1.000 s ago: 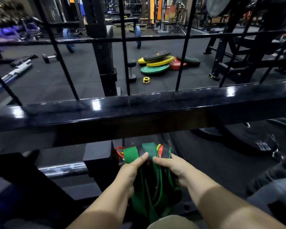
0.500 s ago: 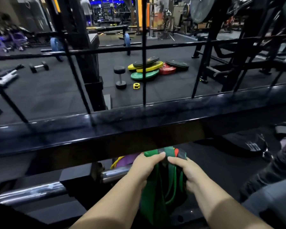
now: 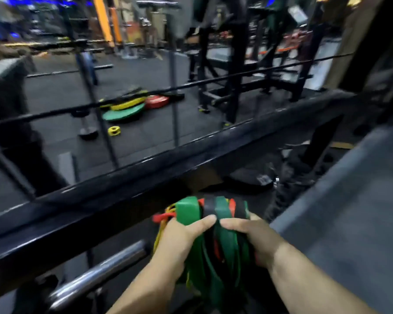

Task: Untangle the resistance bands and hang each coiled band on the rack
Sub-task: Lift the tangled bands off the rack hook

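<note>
A tangled bundle of resistance bands [image 3: 220, 241], green, black, red and yellow, hangs low in the middle of the head view. My left hand [image 3: 182, 236] grips its left side, thumb across a wide green band [image 3: 187, 211]. My right hand [image 3: 256, 236] grips the right side, thumb on a darker green band. Both thumbs nearly meet at the top of the bundle. The bands' lower ends drop out of sight between my forearms. A thick black rack beam [image 3: 145, 177] runs across just above and beyond the bundle.
A chrome barbell sleeve [image 3: 95, 275] sticks out at lower left. Beyond the beam lie coloured weight plates [image 3: 127, 109], a dumbbell [image 3: 86, 123] and a yellow collar [image 3: 114, 130] on black rubber floor. Black rack frames [image 3: 236, 82] stand behind. A grey surface [image 3: 349, 211] fills the right.
The view has swung left and tilted, with blur. Both hands keep their grip on the bundle, which now sits more to the right and clear below the beam.
</note>
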`<state>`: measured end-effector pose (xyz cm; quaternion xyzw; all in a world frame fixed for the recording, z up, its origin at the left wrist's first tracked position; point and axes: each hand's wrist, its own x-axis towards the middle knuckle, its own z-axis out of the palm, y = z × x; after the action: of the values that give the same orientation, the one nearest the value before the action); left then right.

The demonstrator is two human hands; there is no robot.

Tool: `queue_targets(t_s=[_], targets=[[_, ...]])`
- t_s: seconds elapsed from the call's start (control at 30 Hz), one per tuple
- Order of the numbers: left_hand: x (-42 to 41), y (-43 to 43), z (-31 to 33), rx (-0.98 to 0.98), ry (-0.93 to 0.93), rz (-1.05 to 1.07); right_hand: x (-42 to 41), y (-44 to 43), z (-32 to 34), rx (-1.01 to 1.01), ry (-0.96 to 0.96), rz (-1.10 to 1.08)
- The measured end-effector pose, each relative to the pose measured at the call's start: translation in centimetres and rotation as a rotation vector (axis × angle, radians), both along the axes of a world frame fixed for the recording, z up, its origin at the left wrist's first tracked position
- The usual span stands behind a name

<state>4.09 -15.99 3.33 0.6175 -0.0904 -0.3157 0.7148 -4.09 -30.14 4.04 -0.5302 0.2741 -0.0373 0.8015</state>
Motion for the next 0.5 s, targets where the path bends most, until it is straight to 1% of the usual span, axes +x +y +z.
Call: queue_targets(t_s=[0.07,0.13,0.2,0.27,0.33,0.43,0.5], targets=[[-1.2,-1.0,1.9,-0.005,-0.063,-0.011,-1.7,-0.3,2.6,-0.057,0.001,-0.043],[-2.9,-1.8,4.3,-0.027,-0.11,0.025,-3.7,-0.7,4.6,-0.073,-0.001,-0.132],[-5.1,-2.7,7.2,-0.039,-0.173,-0.019,-5.9,-0.7,6.4,-0.06,-0.036,-0.197],[-6.9,-3.1,9.7,-0.007,-0.206,-0.092,-7.8,-0.2,7.6,-0.018,-0.097,-0.248],[-7.9,-3.2,11.1,0.035,-0.244,-0.092,-9.9,0.4,8.9,-0.015,-0.124,-0.298],[-10.1,-3.0,12.8,-0.029,-0.268,-0.113,-12.8,1.3,10.7,-0.054,-0.14,-0.335],[-12.1,-2.9,13.4,-0.1,-0.245,-0.17,-14.9,1.8,11.5,-0.062,-0.138,-0.352]])
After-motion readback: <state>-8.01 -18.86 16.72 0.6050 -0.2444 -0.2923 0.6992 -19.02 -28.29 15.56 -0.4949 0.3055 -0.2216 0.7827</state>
